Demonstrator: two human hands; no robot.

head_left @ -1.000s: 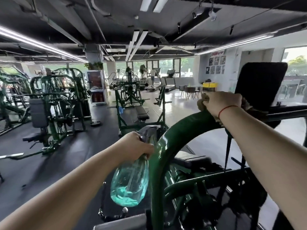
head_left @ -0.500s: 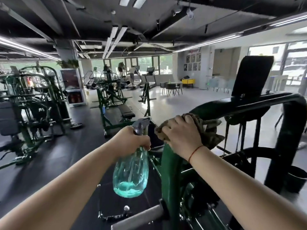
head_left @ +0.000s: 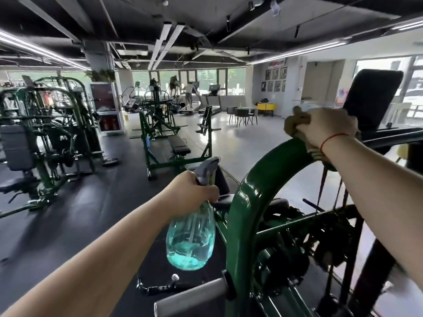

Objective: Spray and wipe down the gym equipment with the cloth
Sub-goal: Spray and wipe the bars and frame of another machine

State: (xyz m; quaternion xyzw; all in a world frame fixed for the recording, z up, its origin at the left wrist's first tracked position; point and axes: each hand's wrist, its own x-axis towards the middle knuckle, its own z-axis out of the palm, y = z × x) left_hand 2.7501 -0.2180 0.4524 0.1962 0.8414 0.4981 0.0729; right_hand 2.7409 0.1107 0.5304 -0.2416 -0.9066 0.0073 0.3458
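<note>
Under the fingers of the right hand (head_left: pixel 329 128) most of the cloth (head_left: pixel 295 121) lies buried, with the green frame tube (head_left: pixel 242 202) beneath it. The curled fingers of the left hand (head_left: pixel 194 195) swallow the neck of the spray bottle (head_left: pixel 191 241), probably its trigger too.

ceiling (head_left: pixel 128 17): exposed, dark, crossed by ducts and pipes. linear light strips (head_left: pixel 164 42) run along it toward the far wall. floor: dark rubber matting (head_left: pixel 75 213) on the left, glossy pale surface (head_left: pixel 247 143) on the right. windows (head_left: pixel 206 78) span the far wall, with treadmills (head_left: pixel 206 106) in a row below them. a pillar (head_left: pixel 98 62) topped with plants stands at left of centre, with a display cabinet (head_left: pixel 106 108) at its base. green weight machines (head_left: pixel 52 124) fill the left side; a green-framed bench (head_left: pixel 178 145) sits at centre. a round table with dark chairs (head_left: pixel 243 113) and a yellow cabinet (head_left: pixel 266 108) stand near the grey wall, which carries framed pictures (head_left: pixel 274 80).
</note>
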